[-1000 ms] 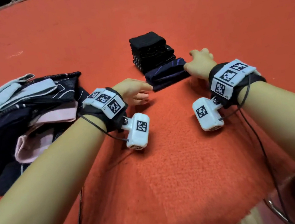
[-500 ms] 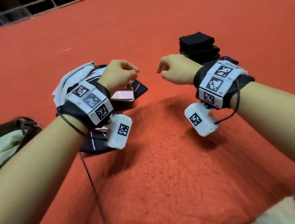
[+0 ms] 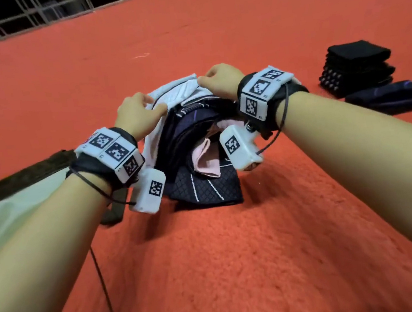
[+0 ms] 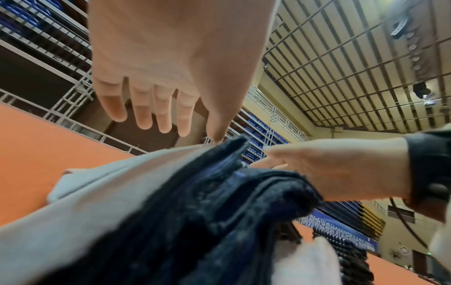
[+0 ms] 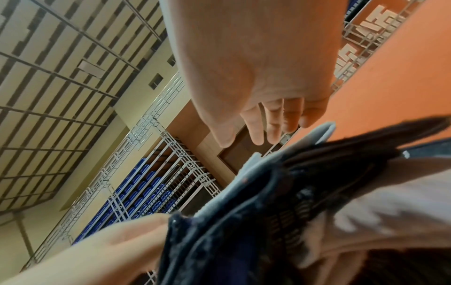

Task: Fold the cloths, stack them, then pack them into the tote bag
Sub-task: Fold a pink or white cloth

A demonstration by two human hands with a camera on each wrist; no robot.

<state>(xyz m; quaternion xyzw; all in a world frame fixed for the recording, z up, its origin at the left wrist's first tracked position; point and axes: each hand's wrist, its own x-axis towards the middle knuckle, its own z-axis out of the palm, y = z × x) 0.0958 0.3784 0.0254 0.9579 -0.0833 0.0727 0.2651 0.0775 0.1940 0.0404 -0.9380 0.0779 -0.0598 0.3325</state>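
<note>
I see both hands over the heap (image 3: pixel 193 142) of unfolded cloths in the middle of the orange mat (image 3: pixel 225 269). My left hand (image 3: pixel 136 112) sits at the heap's left top edge, thumb and fingers curled onto the pale cloth (image 3: pixel 177 92) that lies uppermost; from the left wrist view the fingers (image 4: pixel 146 108) hang loosely bent above the grey and navy folds, the thumb tip just at the fabric, so I cannot tell whether it really pinches. My right hand (image 3: pixel 219 81) is at the far right of the same pale cloth, knuckles up, fingertips down on its edge; the right wrist view shows its fingers (image 5: pixel 275 119) half curled just over the cloth, and again I cannot tell if it grips. Beneath the pale cloth lie dark navy pieces, a pink one (image 3: pixel 204 160) and a quilted black one (image 3: pixel 208 189) nearest me. Well to the right stands the stack (image 3: pixel 358 69) of folded black cloths, with a folded navy cloth (image 3: pixel 391 97) on the mat just in front of it. The tote bag (image 3: pixel 12 203), pale with a dark strap, lies at the left, partly behind my left forearm.
</note>
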